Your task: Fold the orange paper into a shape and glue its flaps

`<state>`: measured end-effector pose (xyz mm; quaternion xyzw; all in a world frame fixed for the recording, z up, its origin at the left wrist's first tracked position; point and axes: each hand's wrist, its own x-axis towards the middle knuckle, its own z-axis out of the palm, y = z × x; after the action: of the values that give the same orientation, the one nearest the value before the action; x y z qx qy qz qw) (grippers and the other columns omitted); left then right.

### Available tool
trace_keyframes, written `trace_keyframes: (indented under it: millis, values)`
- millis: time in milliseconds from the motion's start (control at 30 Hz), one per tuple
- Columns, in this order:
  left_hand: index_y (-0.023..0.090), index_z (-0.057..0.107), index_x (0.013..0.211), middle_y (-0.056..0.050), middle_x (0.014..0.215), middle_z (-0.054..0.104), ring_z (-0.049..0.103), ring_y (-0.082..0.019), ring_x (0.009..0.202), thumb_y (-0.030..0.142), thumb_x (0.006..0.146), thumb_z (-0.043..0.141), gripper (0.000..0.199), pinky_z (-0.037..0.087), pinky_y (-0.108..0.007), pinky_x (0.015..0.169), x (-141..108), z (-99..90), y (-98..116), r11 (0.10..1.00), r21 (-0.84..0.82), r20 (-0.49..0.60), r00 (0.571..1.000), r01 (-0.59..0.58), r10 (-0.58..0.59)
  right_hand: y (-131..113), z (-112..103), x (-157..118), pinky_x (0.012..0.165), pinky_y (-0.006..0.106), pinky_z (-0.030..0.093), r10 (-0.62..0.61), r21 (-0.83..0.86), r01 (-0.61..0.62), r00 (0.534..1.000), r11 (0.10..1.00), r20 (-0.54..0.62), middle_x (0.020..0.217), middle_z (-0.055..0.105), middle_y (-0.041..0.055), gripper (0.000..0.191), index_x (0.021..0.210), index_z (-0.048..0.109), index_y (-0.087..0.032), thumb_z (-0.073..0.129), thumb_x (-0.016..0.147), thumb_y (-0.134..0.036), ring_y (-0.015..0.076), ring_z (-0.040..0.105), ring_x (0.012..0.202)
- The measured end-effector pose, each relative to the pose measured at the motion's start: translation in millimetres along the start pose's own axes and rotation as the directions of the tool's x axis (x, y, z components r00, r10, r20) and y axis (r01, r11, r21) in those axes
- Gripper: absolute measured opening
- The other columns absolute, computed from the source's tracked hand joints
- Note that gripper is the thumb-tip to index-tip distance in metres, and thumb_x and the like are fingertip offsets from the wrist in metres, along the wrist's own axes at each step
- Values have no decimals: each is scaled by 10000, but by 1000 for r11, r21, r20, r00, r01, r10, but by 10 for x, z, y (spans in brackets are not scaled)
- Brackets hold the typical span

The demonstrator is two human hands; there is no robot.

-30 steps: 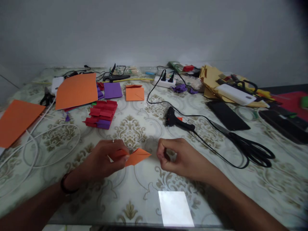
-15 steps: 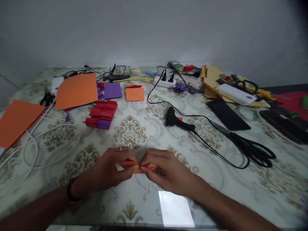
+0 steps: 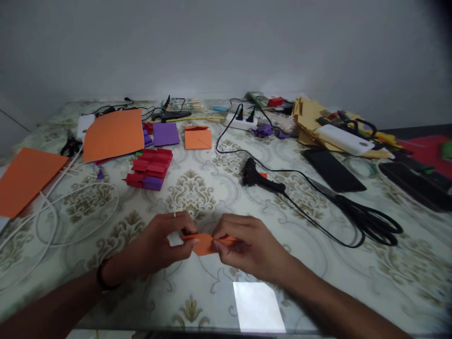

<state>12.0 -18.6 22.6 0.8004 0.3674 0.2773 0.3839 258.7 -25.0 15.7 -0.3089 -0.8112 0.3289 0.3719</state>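
Note:
Between my two hands is a small folded piece of orange paper [image 3: 204,245], just over the near middle of the table. My left hand [image 3: 165,240], with a ring on one finger, pinches its left edge between thumb and fingers. On the other side, my right hand [image 3: 247,245] pinches the paper near its right part, and the fingers hide some of it. Farther back lies another orange folded paper [image 3: 198,138], beside a purple paper square [image 3: 165,134]. A row of red folded paper pieces [image 3: 150,167] with a purple one sits to the left.
A black glue gun [image 3: 261,178] with its cord lies right of centre, near large black scissors [image 3: 370,219] and a black phone [image 3: 334,169]. Orange sheets [image 3: 115,135] and a white cable [image 3: 52,212] are at left. A power strip [image 3: 241,121] stands at the back.
My hands have moved slightly apart along the orange paper, so more of its middle shows. Both keep their pinch on it.

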Motion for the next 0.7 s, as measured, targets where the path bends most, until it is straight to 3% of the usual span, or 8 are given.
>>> trace_keyframes:
  millis: [133,333,700]
  values:
    - [184,668,852,4,816,708,644,-127,732,139,921,683,85,502,-233,696,30,-89,-21,1000,-27,-13,1000,-14,14,-13,-88,20,561,234,429,44,-17,-44,999,999,3,737,661,-5,133,811,673,-208,642,920,-137,124,600,633]
    - [181,659,840,-1,815,698,636,-121,737,199,985,661,147,506,-224,692,71,-225,-7,999,-36,50,999,19,-17,-30,-157,47,564,222,422,67,-15,-67,998,998,-12,716,651,-20,141,794,657,-205,635,896,-111,109,581,608]
    - [187,643,861,14,829,655,602,-116,747,245,1030,621,181,479,-232,708,55,-250,-41,999,-33,81,997,10,-8,-26,-145,31,563,229,414,111,-47,-110,994,993,9,690,647,-23,146,783,636,-209,626,917,-153,109,553,586]
